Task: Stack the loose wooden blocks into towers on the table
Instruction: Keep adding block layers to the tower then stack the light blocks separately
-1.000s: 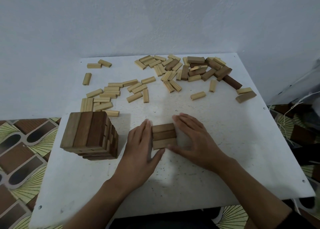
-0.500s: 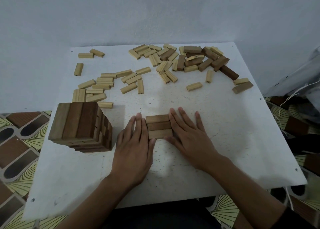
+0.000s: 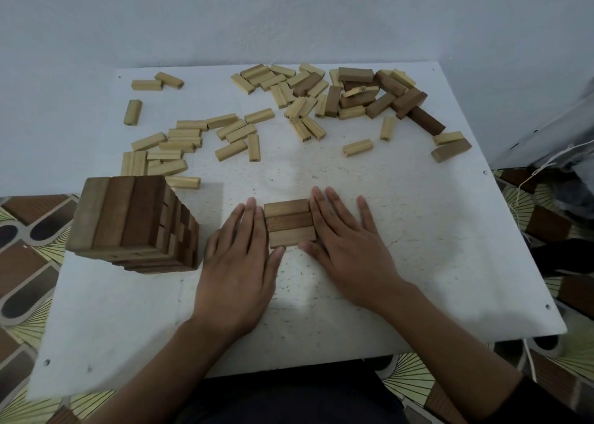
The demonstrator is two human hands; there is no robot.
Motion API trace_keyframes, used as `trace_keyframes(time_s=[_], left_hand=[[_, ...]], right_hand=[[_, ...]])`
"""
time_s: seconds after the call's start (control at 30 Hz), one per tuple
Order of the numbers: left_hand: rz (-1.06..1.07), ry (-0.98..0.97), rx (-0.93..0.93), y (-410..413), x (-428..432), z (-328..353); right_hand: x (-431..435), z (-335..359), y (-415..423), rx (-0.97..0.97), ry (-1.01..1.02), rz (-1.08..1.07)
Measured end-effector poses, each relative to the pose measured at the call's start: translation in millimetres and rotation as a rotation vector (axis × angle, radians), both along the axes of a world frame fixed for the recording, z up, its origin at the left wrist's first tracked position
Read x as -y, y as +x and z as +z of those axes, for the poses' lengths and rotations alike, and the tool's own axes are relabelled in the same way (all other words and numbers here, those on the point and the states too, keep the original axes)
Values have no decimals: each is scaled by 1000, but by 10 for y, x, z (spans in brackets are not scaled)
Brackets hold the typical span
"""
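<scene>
- While both hands press in at its ends, the row of three blocks [image 3: 290,223] lies flat on the counter [image 3: 418,247], just front of centre. It runs pale, darker, pale, with the long sides touching.
- The left hand [image 3: 238,263] lies palm down with its fingers straight and close together. The index finger runs along the row's left ends and the thumb tip sits at the near left corner. It grasps nothing.
- The right hand [image 3: 347,256] also lies palm down, with its fingers straight and somewhat spread. Its index side is against the row's right ends and the thumb is by the near right corner. It too is released. A second ago these fingers arched over the row's right end; now they lie flat beside it.
- Between the hands the row sits as it did half a second ago.
- The tower [image 3: 128,218] stands left of the left hand, apart from it and near the counter's left edge. It is topped by three brown blocks and has not moved.
- Loose pale blocks [image 3: 180,141] lie scattered behind the tower.
- A heap [image 3: 363,92] of pale and dark blocks fills the far right corner. Both groups lie as before.
- Patterned floor tiles [image 3: 25,250] show on either side, with a grey wall [image 3: 289,15] behind.
</scene>
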State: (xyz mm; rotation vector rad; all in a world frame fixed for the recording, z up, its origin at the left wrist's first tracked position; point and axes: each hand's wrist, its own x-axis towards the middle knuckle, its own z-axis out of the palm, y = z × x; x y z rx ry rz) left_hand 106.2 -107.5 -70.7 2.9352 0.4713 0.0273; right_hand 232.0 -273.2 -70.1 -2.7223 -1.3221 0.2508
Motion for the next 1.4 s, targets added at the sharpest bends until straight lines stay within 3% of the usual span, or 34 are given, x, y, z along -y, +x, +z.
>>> trace_keyframes(time_s=[0.63, 0.8, 1.0, 1.2, 1.4], left_hand=[[9, -84, 42, 11, 21, 39], [-24, -243, 92, 9, -61, 110], [-20, -404, 93, 113, -108, 325], [12, -427, -7, 227, -132, 420], [-1, -408, -12, 238, -158, 408]], right_hand=[[-23, 8, 13, -47, 36, -17], [15, 129, 78, -186, 75, -17], [1, 456, 305, -294, 259, -41], [-143, 484, 478, -282, 122, 77], [-156, 478, 497, -281, 127, 80]])
